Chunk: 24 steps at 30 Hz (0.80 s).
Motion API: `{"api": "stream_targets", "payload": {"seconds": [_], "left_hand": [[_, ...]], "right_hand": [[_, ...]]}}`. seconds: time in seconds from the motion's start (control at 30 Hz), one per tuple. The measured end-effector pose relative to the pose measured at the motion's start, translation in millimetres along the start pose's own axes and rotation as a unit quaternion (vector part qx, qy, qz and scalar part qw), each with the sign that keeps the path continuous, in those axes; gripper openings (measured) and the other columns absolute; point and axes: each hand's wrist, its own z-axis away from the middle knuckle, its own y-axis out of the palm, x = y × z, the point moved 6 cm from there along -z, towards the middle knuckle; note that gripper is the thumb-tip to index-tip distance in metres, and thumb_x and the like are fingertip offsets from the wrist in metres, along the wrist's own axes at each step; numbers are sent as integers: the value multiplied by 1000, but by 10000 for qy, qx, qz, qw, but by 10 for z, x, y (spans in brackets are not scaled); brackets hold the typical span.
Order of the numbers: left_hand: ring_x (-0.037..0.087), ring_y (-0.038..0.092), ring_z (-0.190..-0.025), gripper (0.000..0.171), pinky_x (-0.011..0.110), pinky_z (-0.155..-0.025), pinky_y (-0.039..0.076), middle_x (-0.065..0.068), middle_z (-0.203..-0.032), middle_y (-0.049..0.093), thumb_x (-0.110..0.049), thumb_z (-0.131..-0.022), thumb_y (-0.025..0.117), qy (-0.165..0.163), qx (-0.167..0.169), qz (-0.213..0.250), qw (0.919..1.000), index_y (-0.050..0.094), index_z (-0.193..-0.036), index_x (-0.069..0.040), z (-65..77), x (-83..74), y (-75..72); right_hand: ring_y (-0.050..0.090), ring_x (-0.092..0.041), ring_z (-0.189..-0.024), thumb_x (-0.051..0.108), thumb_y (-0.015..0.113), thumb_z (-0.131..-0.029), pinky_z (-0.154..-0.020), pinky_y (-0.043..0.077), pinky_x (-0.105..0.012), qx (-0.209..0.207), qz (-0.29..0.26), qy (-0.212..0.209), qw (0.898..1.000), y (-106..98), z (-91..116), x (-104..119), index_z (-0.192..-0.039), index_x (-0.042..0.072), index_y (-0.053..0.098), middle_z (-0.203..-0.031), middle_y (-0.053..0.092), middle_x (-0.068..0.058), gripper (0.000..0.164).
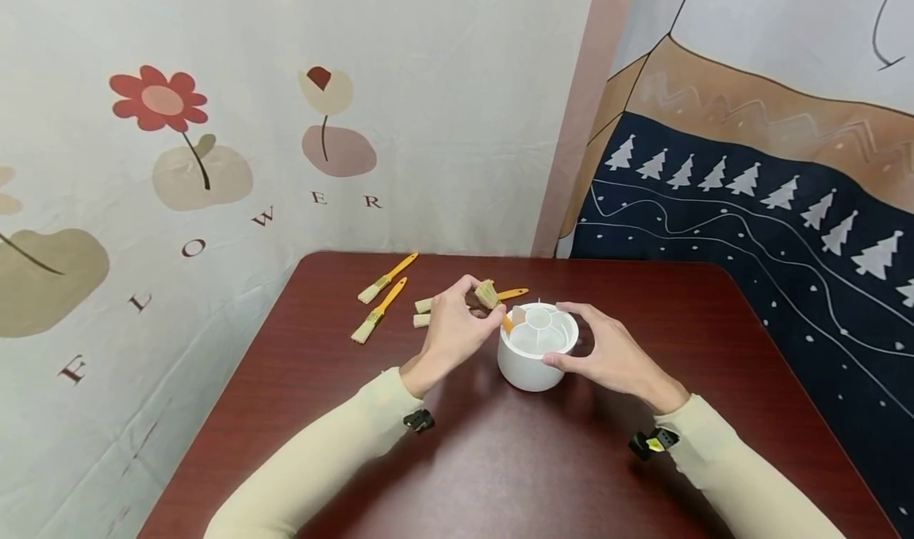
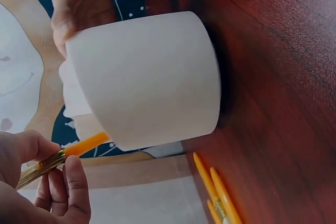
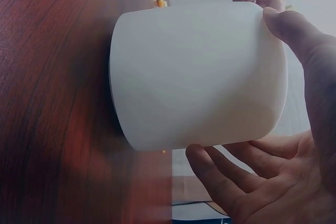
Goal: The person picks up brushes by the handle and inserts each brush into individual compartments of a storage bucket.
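A white round organizer point(image 1: 531, 371) with a divided top stands upright on the table. My left hand point(image 1: 451, 326) pinches a paintbrush point(image 1: 488, 294) near its ferrule, bristles up. The brush's yellow handle point(image 2: 88, 143) points down over the organizer's left rim; in the left wrist view its end is hidden behind the wall. My right hand point(image 1: 612, 355) holds the organizer from the right, thumb point(image 3: 294, 27) at the near rim and fingers round the far side.
Two paintbrushes point(image 1: 388, 278) point(image 1: 378, 311) lie on the dark red table point(image 1: 500, 467) to the left. More brushes, with pale bristles point(image 1: 423, 320) and a yellow handle point(image 1: 514, 293) showing, lie partly behind my left hand. A patterned cloth point(image 1: 443, 110) hangs behind the table.
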Motion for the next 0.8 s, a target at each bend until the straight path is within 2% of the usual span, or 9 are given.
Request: {"api": "stream_targets", "payload": {"seconds": [0.13,0.27,0.67,0.8], "left_hand": [[16,81,-83,21,21,-76,64,8,-95,86,-16,-96,92,-119,108,-312,9994,74,-107,-9,-30,36,79],[12,77,-82,21,24,-78,64,6,-94,84,-17,-95,92,-224,156,-400,9988,74,-105,-11,-53,69,135],[21,82,-97,35,32,-84,65,6,-101,85,-30,-96,100,-640,253,-158,9975,75,-114,-12,-99,151,144],[20,82,-97,39,32,-86,66,4,-103,85,-32,-95,101,-616,354,-177,9973,76,-116,-11,-74,178,141]], "right_hand": [[65,-41,-151,60,95,-93,-123,56,-73,-17,21,-9,10000,-6,-7,-9,-171,12,52,-170,63,-17,101],[66,-40,-149,61,95,-93,-122,57,-71,-9,-14,-21,10000,-5,-5,-20,-171,13,53,-169,63,-16,101],[65,-40,-152,59,95,-94,-125,54,-73,-49,-27,-71,10000,-13,-9,-23,-171,14,53,-170,63,-14,99],[65,-40,-152,60,95,-94,-124,55,-73,-14,-56,-51,10000,13,10,-24,-171,13,53,-169,63,-14,100]]}}
